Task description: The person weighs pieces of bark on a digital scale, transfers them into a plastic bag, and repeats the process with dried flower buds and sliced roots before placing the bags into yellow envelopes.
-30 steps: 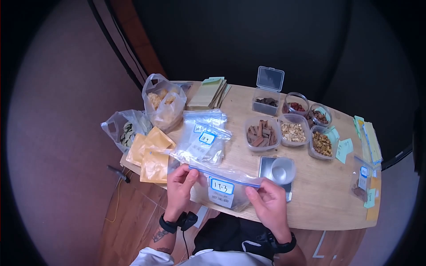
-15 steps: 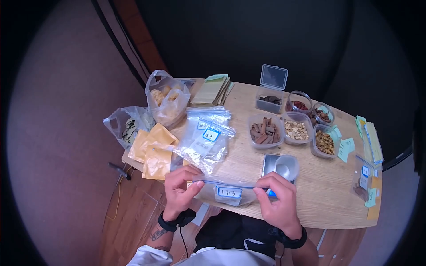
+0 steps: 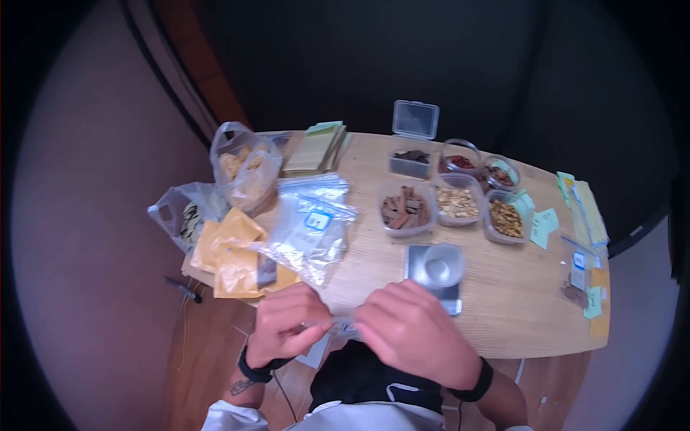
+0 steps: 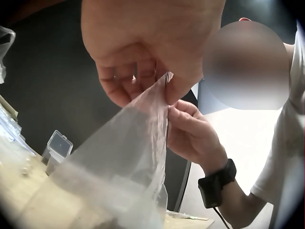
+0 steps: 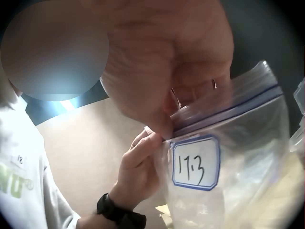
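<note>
I hold a clear zip bag (image 5: 228, 157) with a blue-framed label reading 17.3 (image 5: 195, 164) at the table's near edge. My left hand (image 3: 316, 323) pinches one end of its top strip. My right hand (image 3: 366, 325) pinches the strip right beside it, so the two hands almost touch. In the head view the hands cover nearly all of the bag (image 3: 343, 328). The left wrist view shows the left hand (image 4: 164, 93) pinching the bag (image 4: 128, 167) from above, the right hand (image 4: 190, 133) behind it. The right wrist view shows the right hand (image 5: 167, 129) on the blue zip line.
A small scale with a clear cup (image 3: 433, 271) stands just beyond my hands. Several tubs of dried herbs (image 3: 431, 205) sit further back. A pile of labelled zip bags (image 3: 309, 230), yellow envelopes (image 3: 230, 251) and plastic sacks (image 3: 241, 169) lie left; paper labels (image 3: 586, 208) right.
My right hand has slid left along the bag's top strip until it meets the left hand. The bag has come down toward the table's near edge and is now mostly covered.
</note>
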A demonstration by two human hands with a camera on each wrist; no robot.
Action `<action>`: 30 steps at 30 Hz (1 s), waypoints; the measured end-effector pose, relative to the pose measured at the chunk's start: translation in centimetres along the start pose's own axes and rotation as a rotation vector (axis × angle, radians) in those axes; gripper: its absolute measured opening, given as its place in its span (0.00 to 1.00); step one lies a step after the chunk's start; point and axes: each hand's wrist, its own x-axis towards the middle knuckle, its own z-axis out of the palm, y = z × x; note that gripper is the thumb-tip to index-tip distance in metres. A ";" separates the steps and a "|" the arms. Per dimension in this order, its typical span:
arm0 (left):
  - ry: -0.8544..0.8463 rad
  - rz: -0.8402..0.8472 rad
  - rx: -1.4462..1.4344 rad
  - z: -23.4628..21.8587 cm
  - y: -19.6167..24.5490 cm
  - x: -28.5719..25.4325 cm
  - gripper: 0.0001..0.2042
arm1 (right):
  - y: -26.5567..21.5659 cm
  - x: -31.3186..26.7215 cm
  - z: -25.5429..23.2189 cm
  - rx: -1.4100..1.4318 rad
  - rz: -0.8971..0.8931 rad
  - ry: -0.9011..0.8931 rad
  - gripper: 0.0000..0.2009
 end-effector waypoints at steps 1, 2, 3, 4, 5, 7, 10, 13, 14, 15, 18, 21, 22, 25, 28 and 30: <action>-0.048 0.052 0.031 0.0 0.5 0.5 0.05 | -0.3 0.1 0.2 -0.026 -0.039 -0.016 0.05; -0.052 0.084 0.058 0.2 1.2 1.0 0.06 | -0.6 0.0 0.4 -0.050 -0.075 -0.035 0.05; -0.049 0.095 0.055 0.3 1.5 1.1 0.06 | -0.9 -0.1 0.4 -0.072 -0.112 -0.054 0.05; -0.046 0.108 0.058 0.1 1.7 1.1 0.06 | -1.1 -0.2 0.4 -0.063 -0.118 -0.057 0.05; -0.044 0.118 0.065 -0.1 2.0 1.2 0.06 | -1.4 -0.2 0.3 -0.050 -0.126 -0.058 0.04; -0.087 0.126 0.124 -0.5 3.1 1.6 0.07 | -1.7 -0.6 0.3 -0.054 -0.159 -0.051 0.04; -0.158 0.171 0.179 -0.7 4.3 1.9 0.07 | -1.9 -1.1 0.1 -0.086 -0.221 -0.048 0.04; -0.265 0.200 0.178 -0.9 5.0 1.8 0.09 | -2.4 -1.7 0.1 0.045 -0.193 -0.077 0.04; -0.329 0.265 0.147 -1.1 4.6 1.6 0.11 | -2.6 -2.0 0.0 0.049 -0.213 -0.089 0.03; -0.351 0.304 0.151 -1.1 4.8 1.2 0.11 | -2.8 -2.4 0.0 0.057 -0.237 -0.102 0.03; -0.456 0.419 0.132 -1.1 5.7 0.6 0.13 | -3.4 -4.1 0.6 0.167 -0.279 -0.101 0.04; -0.464 0.449 0.000 -0.8 6.7 1.1 0.09 | -3.6 -6.1 -0.1 0.070 -0.235 -0.236 0.03; -0.486 0.422 -0.028 -1.0 7.3 1.4 0.09 | -3.6 -6.6 -0.7 0.064 -0.226 -0.211 0.03; -0.412 0.285 -0.120 -1.6 5.2 -1.1 0.14 | -3.1 -7.9 -2.6 0.023 -0.230 -0.156 0.03; -0.400 0.125 -0.273 -1.8 4.3 -1.8 0.15 | -2.4 -9.2 -3.4 -0.030 -0.237 -0.170 0.04; -0.399 0.103 -0.308 -1.7 4.1 -1.7 0.15 | -2.4 -9.8 -3.6 -0.005 -0.178 -0.204 0.06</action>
